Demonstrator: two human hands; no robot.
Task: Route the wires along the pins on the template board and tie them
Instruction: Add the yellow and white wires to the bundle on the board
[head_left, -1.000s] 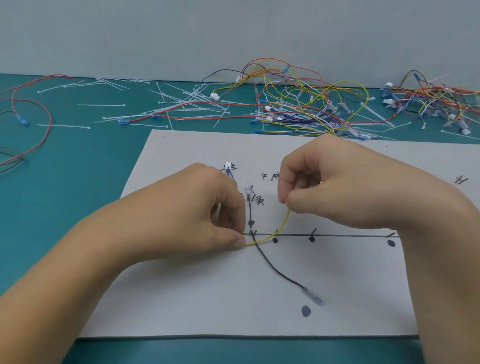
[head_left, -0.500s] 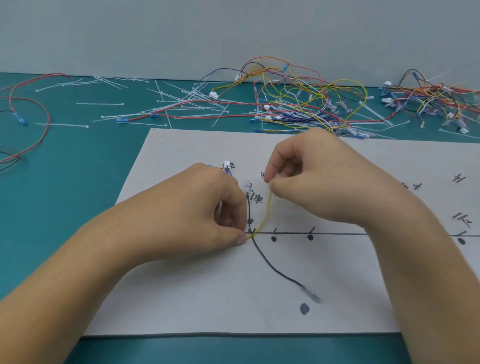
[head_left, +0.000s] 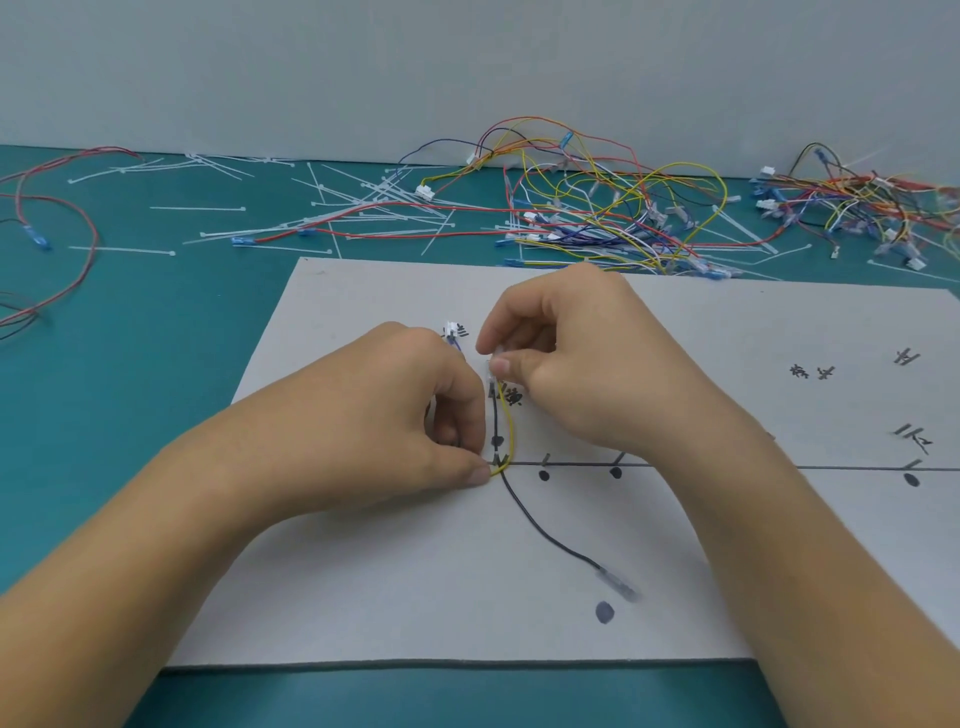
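A grey template board (head_left: 395, 597) with a drawn line, black dots and short marks lies on the teal mat. A yellow wire (head_left: 510, 436) runs upright beside a black wire (head_left: 545, 535), whose clear-sleeved end (head_left: 618, 587) rests low on the board. My left hand (head_left: 395, 415) pinches the yellow wire's lower bend at the line's left end. My right hand (head_left: 587, 358) pinches the yellow wire's top end by the black wire's upper connector. A small white connector (head_left: 451, 329) with a blue wire peeks out above my left hand.
A tangle of coloured wires (head_left: 613, 208) lies behind the board, with more wires (head_left: 857, 202) at the far right. White cable ties (head_left: 332, 213) are scattered at the back left. Red wires (head_left: 57, 228) loop at the left edge. A grey wall stands behind.
My right hand has swung the yellow wire's free end left and up, from a slanting curve to upright beside the black wire. My left hand has kept its pinch.
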